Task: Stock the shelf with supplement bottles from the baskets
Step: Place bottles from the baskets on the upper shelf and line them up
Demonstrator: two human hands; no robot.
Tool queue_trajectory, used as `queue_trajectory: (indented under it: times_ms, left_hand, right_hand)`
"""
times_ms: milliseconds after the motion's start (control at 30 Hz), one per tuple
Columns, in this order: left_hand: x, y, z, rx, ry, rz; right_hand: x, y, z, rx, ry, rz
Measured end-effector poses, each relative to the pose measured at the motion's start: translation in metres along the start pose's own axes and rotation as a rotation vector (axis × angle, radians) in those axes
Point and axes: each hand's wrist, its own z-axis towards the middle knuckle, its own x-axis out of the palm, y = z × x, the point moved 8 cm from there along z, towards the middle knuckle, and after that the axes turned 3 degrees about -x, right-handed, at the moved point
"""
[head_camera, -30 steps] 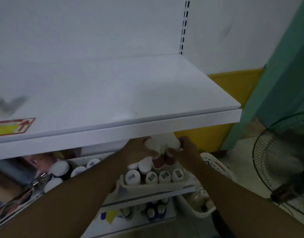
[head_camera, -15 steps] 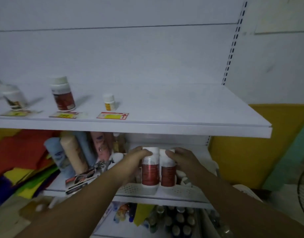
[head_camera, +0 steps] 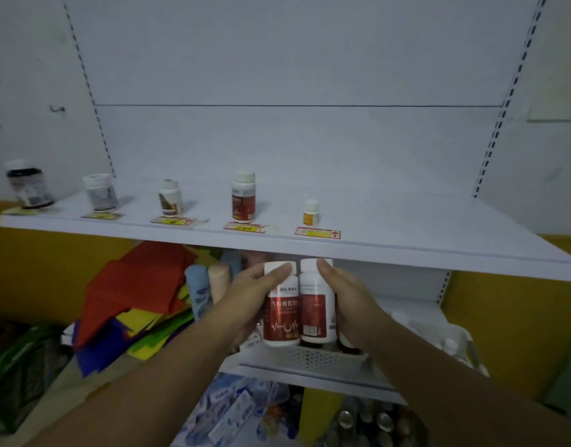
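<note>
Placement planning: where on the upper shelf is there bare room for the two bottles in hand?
Widest bare patch for the held bottles: shelf board between the small yellow bottle and the right upright. Also a bare strip behind the bottle row, up to the back panel. Gaps within the row are narrower. Crowded: the lower shelf below.

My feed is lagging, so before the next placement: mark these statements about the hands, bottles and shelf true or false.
1. The left hand grips the left bottle, the right hand the right bottle. True.
2. Five bottles stand on the shelf. True.
3. The held bottles rest on the shelf. False: they are in the air, below its front edge.
4. The small yellow bottle stands leftmost. False: it stands rightmost.
</note>
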Motion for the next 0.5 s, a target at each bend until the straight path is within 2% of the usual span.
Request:
queue_trajectory:
  times_ms: [100,267,333,500]
  left_hand:
    - [-0.012,-0.024,-0.011,0.036,0.021,-0.036]
    - [-0.019,-0.051,-0.026,0.101,0.07,0.037]
    - [-0.025,-0.06,-0.028,0.131,0.058,0.047]
    - [-0.046,-0.074,-0.015,0.138,0.026,0.03]
  right_hand:
    - [0.024,0.003,0.002,0.011,-0.032,0.028]
    - [0.057,0.013,0.007,-0.083,-0.087,-0.105]
    - [0.065,0.014,0.012,-0.091,-0.058,-0.074]
    - [0.081,0.008,0.038,0.025,0.011,0.061]
